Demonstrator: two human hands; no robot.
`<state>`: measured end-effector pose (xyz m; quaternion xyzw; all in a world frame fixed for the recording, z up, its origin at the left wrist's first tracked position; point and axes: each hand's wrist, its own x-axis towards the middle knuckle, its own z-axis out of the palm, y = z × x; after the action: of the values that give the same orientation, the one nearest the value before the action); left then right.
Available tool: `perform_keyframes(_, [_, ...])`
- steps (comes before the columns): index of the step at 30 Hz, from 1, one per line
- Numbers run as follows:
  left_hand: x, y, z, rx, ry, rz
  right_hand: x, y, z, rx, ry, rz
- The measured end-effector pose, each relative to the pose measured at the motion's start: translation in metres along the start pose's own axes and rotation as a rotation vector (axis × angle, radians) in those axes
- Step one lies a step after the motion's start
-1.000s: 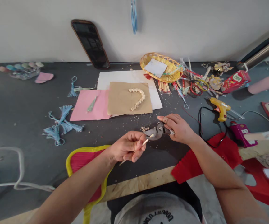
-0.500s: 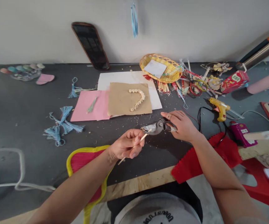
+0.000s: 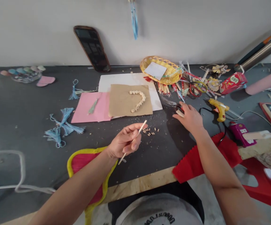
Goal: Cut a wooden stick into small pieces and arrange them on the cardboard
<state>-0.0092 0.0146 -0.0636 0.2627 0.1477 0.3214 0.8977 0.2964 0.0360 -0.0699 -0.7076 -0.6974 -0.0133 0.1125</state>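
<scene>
My left hand (image 3: 128, 140) pinches a thin wooden stick (image 3: 139, 129), which slants up to the right past the fingertips. Just beyond those fingers, several short cut pieces of stick (image 3: 150, 132) lie scattered on the dark table. Farther right, my right hand (image 3: 190, 118) holds the handles of the pruning shears (image 3: 170, 101) low at the tabletop, blades toward the paper. Its palm covers part of the handles. A curved row of small pale pieces (image 3: 140, 100) sits on the brown paper (image 3: 123, 100), left of the shears.
A yellow basket (image 3: 147, 61) stands at the back, beside bundled sticks and scissors (image 3: 197, 88). To the right are a yellow glue gun (image 3: 218, 107), its cable and a red juice box (image 3: 233, 82). Blue tassels (image 3: 66, 123) lie left; a phone (image 3: 92, 48) leans on the wall.
My right hand has carried the shears away from the stick, right and back to the tabletop. The cut pieces have come into view. My left hand still holds the stick, now tilted more upright.
</scene>
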Motion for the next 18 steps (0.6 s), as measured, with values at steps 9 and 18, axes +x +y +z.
perform_keyframes(9, [0.003,0.001,0.005,0.017,0.121,-0.060,-0.004,-0.007,-0.010,0.101,0.147,-0.053])
perform_keyframes(18, [0.005,-0.002,0.012,0.189,0.153,-0.279,-0.031,-0.062,-0.025,1.358,-0.674,-0.134])
